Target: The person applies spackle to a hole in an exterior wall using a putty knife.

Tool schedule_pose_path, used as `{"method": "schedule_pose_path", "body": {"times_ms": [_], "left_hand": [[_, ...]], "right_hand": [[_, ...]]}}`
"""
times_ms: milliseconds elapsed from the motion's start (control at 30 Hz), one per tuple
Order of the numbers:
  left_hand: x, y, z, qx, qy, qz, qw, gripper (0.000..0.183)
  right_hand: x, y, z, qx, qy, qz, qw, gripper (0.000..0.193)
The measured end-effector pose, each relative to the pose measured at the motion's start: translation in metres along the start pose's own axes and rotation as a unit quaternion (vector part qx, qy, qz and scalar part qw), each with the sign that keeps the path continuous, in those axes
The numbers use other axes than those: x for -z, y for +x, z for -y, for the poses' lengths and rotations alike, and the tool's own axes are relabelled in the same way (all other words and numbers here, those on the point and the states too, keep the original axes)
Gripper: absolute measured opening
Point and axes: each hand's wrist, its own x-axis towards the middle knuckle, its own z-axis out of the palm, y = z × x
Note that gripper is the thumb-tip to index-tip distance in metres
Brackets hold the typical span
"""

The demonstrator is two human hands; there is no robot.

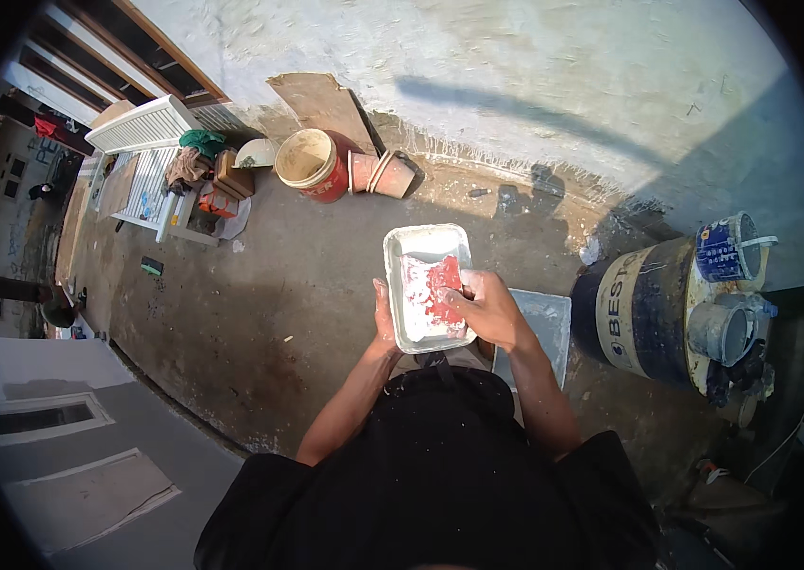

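From where I stand, the right hand's grip (489, 309) pinches a red scraper (445, 283) in the white tray (429, 243) just left of it, apparently working white paste (413, 309), while the left hand (386, 318), its closure unclear, flanks the tray, which the next stroke needs level.

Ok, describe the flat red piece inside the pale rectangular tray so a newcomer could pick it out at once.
Start at the person's black shirt and move up to the pale rectangular tray between the left hand and right hand. The flat red piece lies inside, the right hand's thumb over it; smeared with white, it is the only red thing in the tray.
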Motion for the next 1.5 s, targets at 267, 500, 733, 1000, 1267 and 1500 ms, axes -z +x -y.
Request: {"method": "schedule_pose_path", "body": {"times_ms": [267,500,733,1000,1267,1500], "left_hand": [[-0.031,0.14,-0.02,0.094,-0.016,0.108,0.99,0.094],[-0.042,0.273,-0.004,0.246,-0.056,0.147,0.956,0.098],[-0.072,0.399,-0.004,0.387,-0.089,0.276,0.875,0.095],[-0.131,0.494,0.034,0.461,0.046,0.241,0.853,0.094],[-0.182,0.553,0.109,0.506,0.078,0.274,0.814,0.092],[-0.245,0.605,0.193,0.484,0.15,0.24,0.828,0.089]], "right_hand": [[0.076,0.066,0.029,-0.004,0.112,-0.146,0.983,0.015],[0.157,0.109,0.038,-0.029,0.151,-0.242,0.958,0.021],[0.222,0.157,0.069,-0.052,0.196,-0.365,0.909,0.021],[0.29,0.173,0.057,0.059,0.274,-0.518,0.808,0.018],[0.374,0.147,0.028,0.026,0.284,-0.566,0.773,0.017],[0.48,0.109,0.012,0.051,0.277,-0.576,0.768,0.017]]}}
